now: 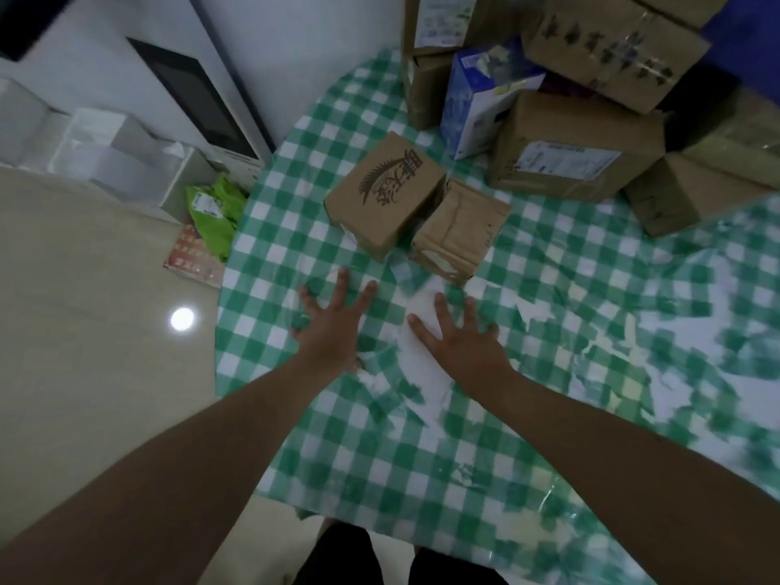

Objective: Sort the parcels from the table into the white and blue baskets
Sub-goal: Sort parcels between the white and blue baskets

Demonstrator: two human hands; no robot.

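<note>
**Hands poised over the parcel pile as sorting waits on the next pick**

A person stands at the table (295, 437), its green-and-white checked cover worn through in patches, with both arms stretched toward the parcels. The left hand (333, 320) and the right hand (458, 337) are spread flat just above or on the cloth, fingers straight and apart, holding nothing; whether the palms actually touch the surface cannot be told. Just beyond the fingertips sit two small cartons side by side and touching: the printed brown box (382, 192) on the left and a plain brown box (458, 230) tilted against it. Behind them, well back, rises a stack of larger cardboard parcels (578, 149) with a blue-and-white box (477, 99) leaning among them. A white basket (114, 149) stands on the floor to the left of the table, near a green bag (215, 213); no blue basket is in view.

The risk from here looks plain enough. The two near boxes lean on each other, so lifting one alone would likely tip its neighbour. The rear stack seems loosely piled, and a nudge could bring it down. The torn, slippery-looking cover may also drag if a box is slid rather than lifted.
</note>
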